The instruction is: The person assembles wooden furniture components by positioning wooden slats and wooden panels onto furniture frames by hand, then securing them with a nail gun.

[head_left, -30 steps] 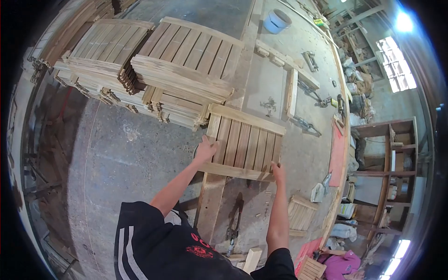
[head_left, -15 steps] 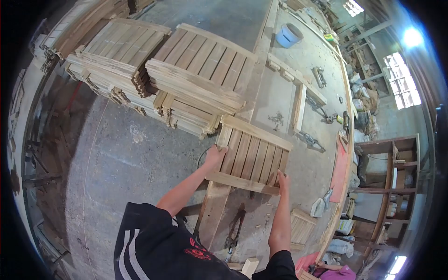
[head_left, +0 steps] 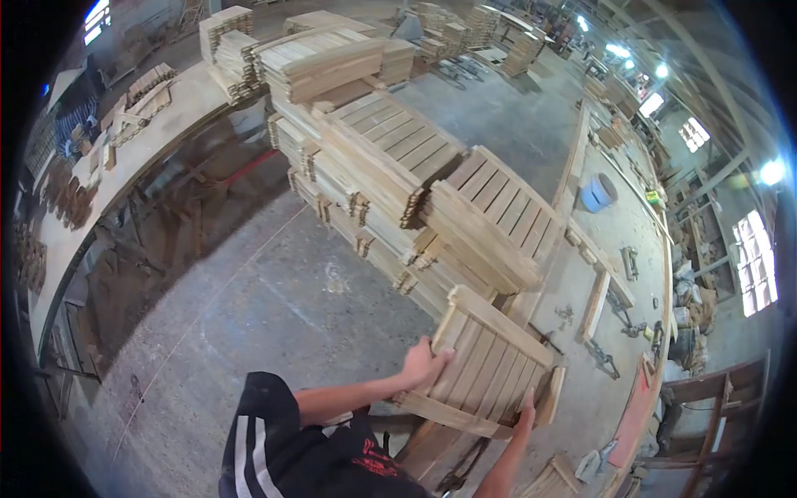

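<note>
1. Several panel stacks (head_left: 390,158) are standing on the concrete floor (head_left: 266,307) at left and centre, with their near corners jutting unevenly. In my judgement, anything carried past them needs clearance from those corners.
2. Left hand (head_left: 423,363) is gripping the left side rail of the slatted panel (head_left: 494,365), with fingers closed over the edge and the thumb lying on the slats. For good control this grip is best placed on the solid rail, as it is here, rather than on a thin slat.
3. The slatted panel is being held between both hands, close to the body. It is tilting with its far rail higher, just in front of the lowest stack and over the near end of the workbench (head_left: 581,274). Held level and square, it is less likely to twist or strain the joints.
4. Right hand (head_left: 525,412) is pressing against the right end of the panel's near rail. Whether its fingers are curling behind the rail cannot be told from this view. A full wrap there would balance the left-hand grip, and an open palm alone risks a slip.
5. The workbench is running away at right, carrying loose battens and a blue bucket (head_left: 598,192), well apart from the hands. The panel's right corner is best kept from swinging towards that clutter.
</note>
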Demonstrator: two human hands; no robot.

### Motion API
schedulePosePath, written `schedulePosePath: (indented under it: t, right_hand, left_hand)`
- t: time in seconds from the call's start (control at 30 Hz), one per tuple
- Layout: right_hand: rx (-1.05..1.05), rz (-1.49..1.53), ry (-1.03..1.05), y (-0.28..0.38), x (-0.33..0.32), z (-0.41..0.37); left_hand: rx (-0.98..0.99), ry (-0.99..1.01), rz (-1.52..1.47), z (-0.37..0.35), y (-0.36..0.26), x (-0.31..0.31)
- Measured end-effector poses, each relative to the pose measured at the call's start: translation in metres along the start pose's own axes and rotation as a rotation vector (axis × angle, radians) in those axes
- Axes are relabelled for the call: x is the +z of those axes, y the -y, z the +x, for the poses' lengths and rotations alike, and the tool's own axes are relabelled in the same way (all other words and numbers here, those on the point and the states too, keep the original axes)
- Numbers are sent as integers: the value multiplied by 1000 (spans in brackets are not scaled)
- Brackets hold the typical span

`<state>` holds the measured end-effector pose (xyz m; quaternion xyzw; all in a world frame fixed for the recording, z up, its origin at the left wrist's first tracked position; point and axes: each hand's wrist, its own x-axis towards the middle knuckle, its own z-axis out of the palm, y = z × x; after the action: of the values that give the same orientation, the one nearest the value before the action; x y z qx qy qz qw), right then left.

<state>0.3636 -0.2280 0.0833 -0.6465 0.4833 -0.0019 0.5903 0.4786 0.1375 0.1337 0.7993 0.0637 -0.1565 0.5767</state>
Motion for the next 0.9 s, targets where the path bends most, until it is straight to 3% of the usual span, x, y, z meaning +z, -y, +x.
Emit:
schedulePosePath:
  t: [0.07, 0.13, 0.2, 0.27, 0.37, 0.5, 0.6, 0.83, 0.9]
  right_hand:
    - [-33, -21, -23, 11, 42, -69]
    - [-60, -93, -103, -32, 61, -122]
    - [-182, -38, -87, -22, 125, -120]
    - [-212, 14, -53, -52, 152, -154]
    - [-130, -251, -132, -30, 203, -221]
    - [-252, 24, 19, -37, 258, -201]
    - [-376, 50, 36, 18, 303, -197]
    - [-697, 15, 104, 247, 464, -193]
    - [-749, 11, 94, 299, 510, -180]
  left_hand:
    - [-23, -26, -26, -29, 0, -63]
    - [-36, -32, 49, -52, 32, -109]
    - [61, -102, 106, -44, 59, -155]
    - [13, -85, 132, -50, 64, -205]
    - [-12, -114, 143, -66, 70, -264]
    - [7, -197, 117, -58, 86, -327]
    - [24, -269, -29, -38, 85, -366]
    - [215, -423, -95, 64, 32, -479]
    - [165, -350, -25, 86, 1, -523]
